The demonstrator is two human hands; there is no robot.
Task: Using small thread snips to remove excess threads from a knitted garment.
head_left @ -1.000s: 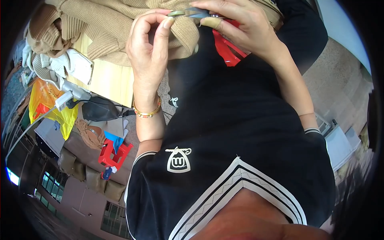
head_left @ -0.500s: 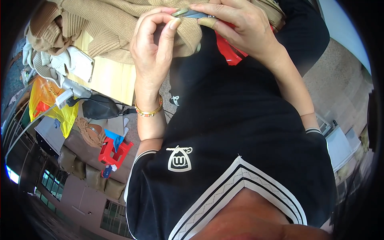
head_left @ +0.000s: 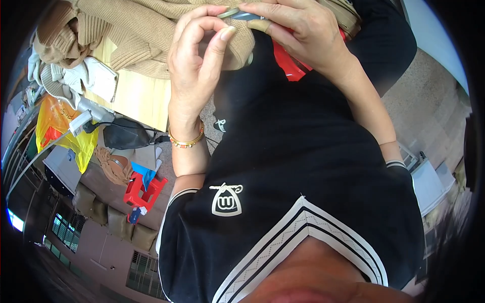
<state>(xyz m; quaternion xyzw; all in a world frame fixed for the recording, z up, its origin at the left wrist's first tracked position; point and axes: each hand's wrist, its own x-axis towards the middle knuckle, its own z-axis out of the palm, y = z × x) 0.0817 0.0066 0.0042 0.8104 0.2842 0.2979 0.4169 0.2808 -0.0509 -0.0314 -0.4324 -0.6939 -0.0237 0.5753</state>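
Observation:
At the top of the view, my left hand [head_left: 197, 60] holds the rim of a pale green round button [head_left: 229, 12] at its fingertips. The thumb of that hand stands apart below, by the edge of a beige knitted garment [head_left: 136, 30]. My right hand [head_left: 303, 35] is closed on a small blue-grey tool with a blade-like tip [head_left: 246, 16], which lies against the button; its handle is hidden by the fingers. A tan cover wraps the right thumb tip. Another pale button [head_left: 249, 59] sits at the garment's lower edge.
A light wooden board [head_left: 144, 98] lies under the garment, with white knitted pieces [head_left: 96, 78] on its left. A yellow plastic bag [head_left: 83, 149], a black pouch [head_left: 126, 134] and a red stool [head_left: 144, 191] stand at the left. Red plastic [head_left: 292, 65] lies under my right hand.
My left fingers have shifted slightly right and up with the button, and the left thumb has moved a little right. The right hand has barely moved.

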